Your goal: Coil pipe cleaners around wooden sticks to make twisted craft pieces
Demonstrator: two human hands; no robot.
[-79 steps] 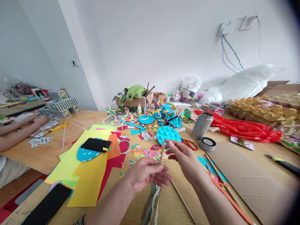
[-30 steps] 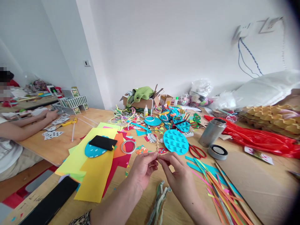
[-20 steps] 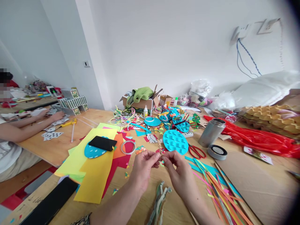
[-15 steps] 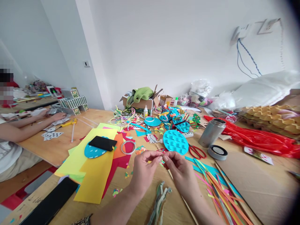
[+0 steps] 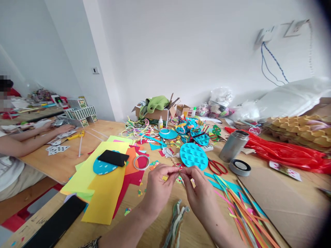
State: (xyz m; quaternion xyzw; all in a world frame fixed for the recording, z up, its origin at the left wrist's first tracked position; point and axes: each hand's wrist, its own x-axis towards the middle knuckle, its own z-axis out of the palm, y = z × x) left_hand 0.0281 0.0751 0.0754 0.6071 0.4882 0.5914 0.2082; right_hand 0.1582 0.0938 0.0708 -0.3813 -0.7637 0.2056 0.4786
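Observation:
Over the middle of the table, my left hand (image 5: 158,189) and my right hand (image 5: 199,189) meet at their fingertips, each closed in a pinch. Whatever they hold is too small to make out. Just beyond the fingertips shows a short beige twisted strand (image 5: 173,161); I cannot tell whether it is held or lies on the table. A bundle of grey, green and white yarn (image 5: 176,224) lies below, between my forearms. Behind my right hand is a round blue piece with raised squares (image 5: 193,155), beside red-handled scissors (image 5: 217,167).
Yellow paper sheets (image 5: 103,203), a black phone (image 5: 113,157) and a silver ring (image 5: 141,162) lie left. A metal flask (image 5: 234,146), its lid (image 5: 240,167), coloured paper strips (image 5: 240,210) and cardboard (image 5: 287,203) are right. Another person's arm (image 5: 31,137) rests by a card structure (image 5: 81,113).
My fingers have shifted slightly, with the right hand's fingers turned a little while both stay pinched together. The things on the table have not moved.

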